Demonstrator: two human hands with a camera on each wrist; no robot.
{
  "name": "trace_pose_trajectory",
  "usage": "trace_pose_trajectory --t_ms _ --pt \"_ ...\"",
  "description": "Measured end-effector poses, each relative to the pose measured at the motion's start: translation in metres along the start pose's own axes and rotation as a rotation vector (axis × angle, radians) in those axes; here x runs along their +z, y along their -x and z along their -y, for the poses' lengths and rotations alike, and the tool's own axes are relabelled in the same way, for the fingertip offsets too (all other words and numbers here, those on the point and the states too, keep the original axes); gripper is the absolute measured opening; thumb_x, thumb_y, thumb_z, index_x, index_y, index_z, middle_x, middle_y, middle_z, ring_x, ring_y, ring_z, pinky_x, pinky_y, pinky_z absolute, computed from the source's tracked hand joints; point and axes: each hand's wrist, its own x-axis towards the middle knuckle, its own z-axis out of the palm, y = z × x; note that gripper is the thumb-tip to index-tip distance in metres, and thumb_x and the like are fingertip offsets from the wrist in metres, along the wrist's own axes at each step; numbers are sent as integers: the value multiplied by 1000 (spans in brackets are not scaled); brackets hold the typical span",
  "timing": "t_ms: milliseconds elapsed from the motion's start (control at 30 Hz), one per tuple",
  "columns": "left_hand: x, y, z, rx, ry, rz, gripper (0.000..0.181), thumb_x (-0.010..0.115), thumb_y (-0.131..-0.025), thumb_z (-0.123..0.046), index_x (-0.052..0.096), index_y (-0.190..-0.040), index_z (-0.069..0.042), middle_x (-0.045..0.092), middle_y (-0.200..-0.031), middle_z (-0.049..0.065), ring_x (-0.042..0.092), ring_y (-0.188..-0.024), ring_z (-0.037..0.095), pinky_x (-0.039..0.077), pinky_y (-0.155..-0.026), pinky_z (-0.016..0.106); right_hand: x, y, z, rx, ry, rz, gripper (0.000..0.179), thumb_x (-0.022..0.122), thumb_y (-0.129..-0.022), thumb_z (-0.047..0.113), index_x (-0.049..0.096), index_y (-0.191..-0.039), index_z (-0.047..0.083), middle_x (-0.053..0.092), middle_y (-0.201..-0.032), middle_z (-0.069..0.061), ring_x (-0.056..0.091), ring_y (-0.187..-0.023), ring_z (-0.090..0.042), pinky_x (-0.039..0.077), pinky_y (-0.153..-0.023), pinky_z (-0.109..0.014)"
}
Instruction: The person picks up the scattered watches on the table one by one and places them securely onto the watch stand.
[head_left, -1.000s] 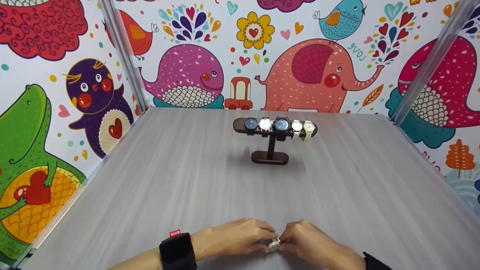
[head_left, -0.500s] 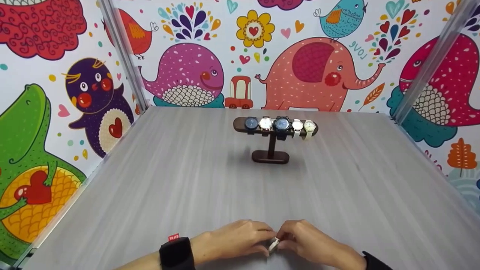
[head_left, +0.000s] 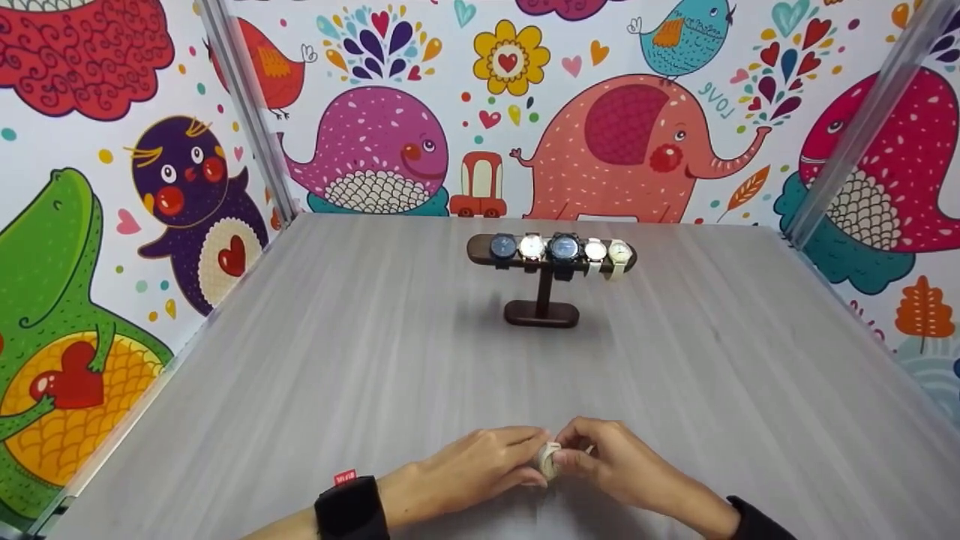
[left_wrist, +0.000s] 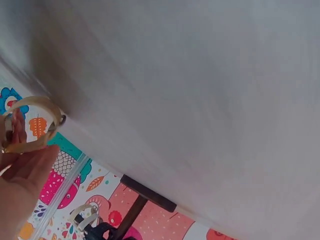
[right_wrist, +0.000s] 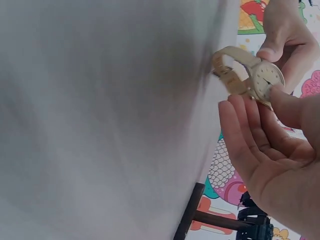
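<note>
A wristwatch [right_wrist: 265, 80] with a cream strap and pale round dial is between the two hands, low in front of the person in the head view. My right hand [head_left: 626, 461] pinches it, thumb over the dial. From the other side my left hand [head_left: 487, 461] holds its edge between thumb and fingers; in the right wrist view the left thumb [right_wrist: 270, 52] meets the case near the strap. The strap forms a loop, seen side-on in the left wrist view, the strap [left_wrist: 37, 101] apart from the tabletop. Part of the left grip is hidden.
A dark brown watch stand [head_left: 541, 314] is farther back on the grey table [head_left: 360, 337], bearing several watches, including black ones [head_left: 564, 246] and a cream-strapped one [head_left: 619, 253]. Cartoon-printed walls [head_left: 382, 142] enclose the table's back and sides.
Both hands have lifted the watch a little away from the person. The watch has turned, so its strap loop shows toward the head camera. The stand has stayed put.
</note>
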Motion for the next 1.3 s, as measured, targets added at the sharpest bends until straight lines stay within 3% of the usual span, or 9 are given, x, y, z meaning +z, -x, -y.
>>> trace_pose_trajectory --t_ms 467,633,933,1300 --pt "-7 -18 -2 -98 54 -151 52 65 -96 -24 56 -137 7 67 -127 17 70 -112 22 54 -96 16 -14 -6 27 119 -97 -151 30 67 -96 27 67 -101 -3 74 -84 -10 70 -72 -20 62 -67 -37" --pt "-9 -26 -3 -121 108 -193 61 72 -91 -25 53 -139 7 65 -130 17 68 -117 23 52 -100 17 -20 -8 35 154 -102 -209 33 68 -96 27 66 -102 -5 74 -84 -11 71 -73 -26 62 -68 -36" --pt "-3 -32 -2 -106 68 -330 66 79 -83 -22 55 -137 9 66 -127 16 68 -113 23 51 -101 18 -25 -9 41 117 -111 -234 33 66 -97 24 66 -106 -8 74 -89 -14 72 -74 -20 62 -68 -30" --pt "-9 -45 2 -108 96 -431 53 80 -82 -13 64 -127 8 69 -126 22 70 -114 30 53 -101 22 -33 -10 45 43 -160 -255 31 62 -100 18 66 -113 -11 73 -99 -20 71 -75 -12 62 -71 -27"
